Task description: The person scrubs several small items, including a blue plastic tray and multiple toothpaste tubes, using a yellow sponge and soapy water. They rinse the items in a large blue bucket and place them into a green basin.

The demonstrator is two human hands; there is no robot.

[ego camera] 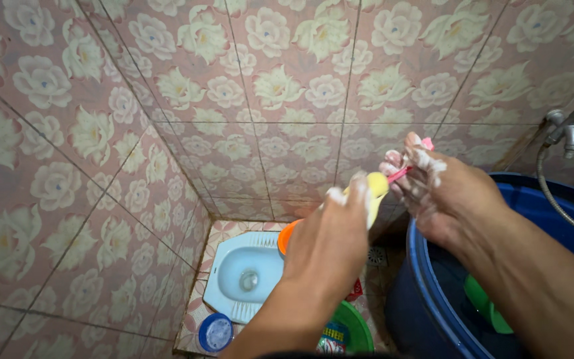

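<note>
One package seen: a pouch with a printed label in blue, red, white and green, partly hidden by the forearm. It lies in a green basin on the floor, near the right rear corner of the squat toilet. No signs or screens in view.

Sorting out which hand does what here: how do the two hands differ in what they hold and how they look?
The left hand grips a yellow sponge; the right hand pinches a thin pink handle. The left hand shows its back with foam only at the fingertips; the right hand has foam over fingers and knuckles. The left hand is above the floor, the right above the blue tub. Both are soapy and bare.
</note>
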